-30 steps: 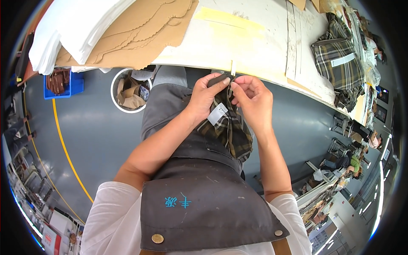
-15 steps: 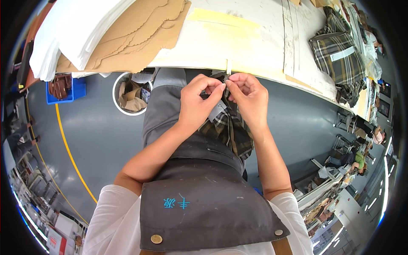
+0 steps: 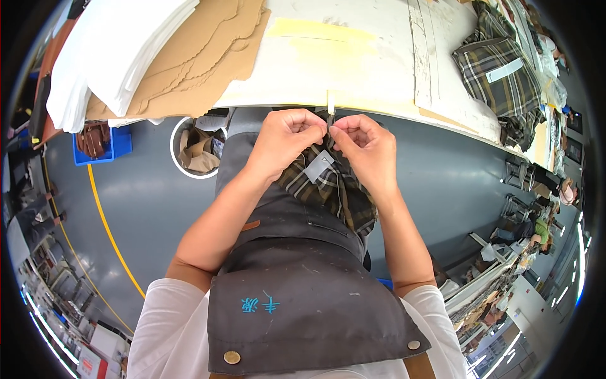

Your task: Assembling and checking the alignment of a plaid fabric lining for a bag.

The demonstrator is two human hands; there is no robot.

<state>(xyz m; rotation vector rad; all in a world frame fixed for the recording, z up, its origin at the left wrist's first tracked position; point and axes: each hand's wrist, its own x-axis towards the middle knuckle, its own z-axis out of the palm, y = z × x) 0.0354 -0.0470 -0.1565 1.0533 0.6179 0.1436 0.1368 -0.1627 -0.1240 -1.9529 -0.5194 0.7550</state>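
A dark plaid fabric piece (image 3: 338, 192) with yellowish and white lines hangs over my lap, below the table's edge. A small whitish tag (image 3: 319, 166) lies on it. My left hand (image 3: 282, 144) and my right hand (image 3: 367, 151) face each other at its upper end, thumbs and forefingers pinched on a narrow dark strip of it. The fingertips nearly touch, so the exact spot they grip is partly hidden. Just beyond them, a short pale yellowish strip (image 3: 331, 101) sticks out at the table's edge.
The white worktable (image 3: 379, 82) carries brown sheets (image 3: 214, 47) and a white stack (image 3: 136, 44) at left. Another plaid fabric item (image 3: 499, 76) lies at right. Under the table's left side stand a round white bin (image 3: 173, 155) and a blue crate (image 3: 120, 144). People sit farther right.
My left hand has shifted slightly left and its fingers are more level. The right hand has dropped a little. More of the tag and plaid fabric shows between them.
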